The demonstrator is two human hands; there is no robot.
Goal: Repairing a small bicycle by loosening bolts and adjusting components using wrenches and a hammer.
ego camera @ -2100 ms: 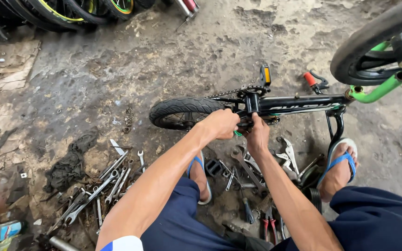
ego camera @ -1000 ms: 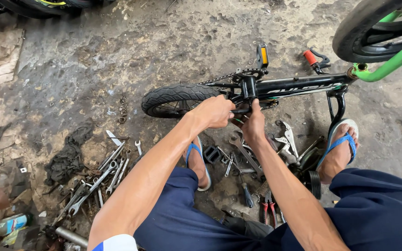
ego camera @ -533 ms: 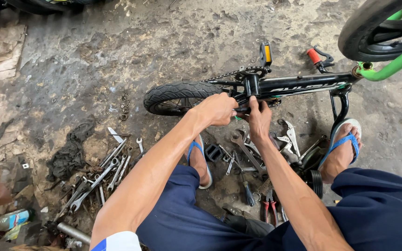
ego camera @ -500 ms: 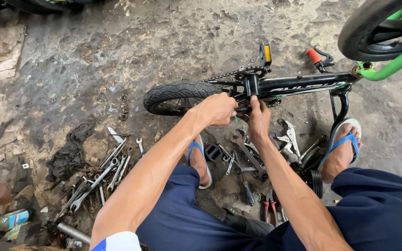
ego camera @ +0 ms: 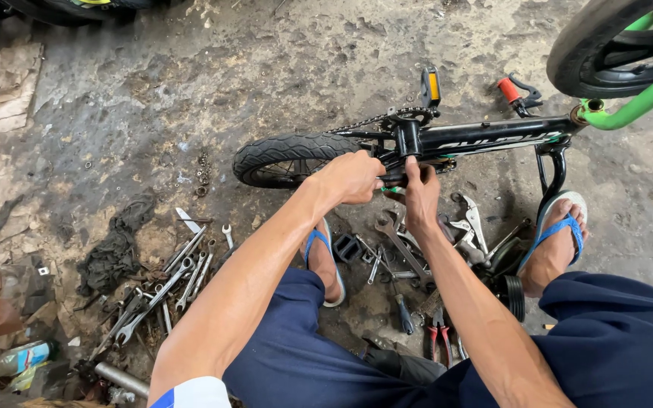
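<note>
Knees and dark blue shorts point(ego camera: 629, 332) nearest, a blue sandal point(ego camera: 561, 230) out to the right of the grip and another point(ego camera: 319, 253) under the left forearm. Below the grip, loose on the floor point(ego camera: 115, 113): red-handled pliers point(ego camera: 438, 340), a screwdriver point(ego camera: 402, 310), a long open-ended spanner point(ego camera: 398, 242), further pliers and a small black wheel point(ego camera: 514, 295). Well left of the grip, a heap of spanners point(ego camera: 168, 287) beside a dark rag point(ego camera: 115, 245).

Left hand point(ego camera: 353, 177) closed around a part at the bottom bracket of the black bicycle frame point(ego camera: 485, 140), fingers curled tight; what sits inside that fist cannot be told. Right hand point(ego camera: 421, 193) just beside it, touching the underside of the same joint, fingers together and pointing up at the crank axle, seemingly pressing rather than gripping. A hint of green shows between the two hands.

Beyond the grip, the chainring and chain point(ego camera: 383, 121), a pedal with an orange reflector point(ego camera: 431, 85), the small rear tyre point(ego camera: 289, 155) to the left, a red-tipped handle point(ego camera: 509, 91) and a green fork with a larger wheel point(ego camera: 629, 53) far right.

Judged from this: best done by steadying the frame with one hand, turning squarely on the fitting, keeping knuckles away from the chainring teeth.
</note>
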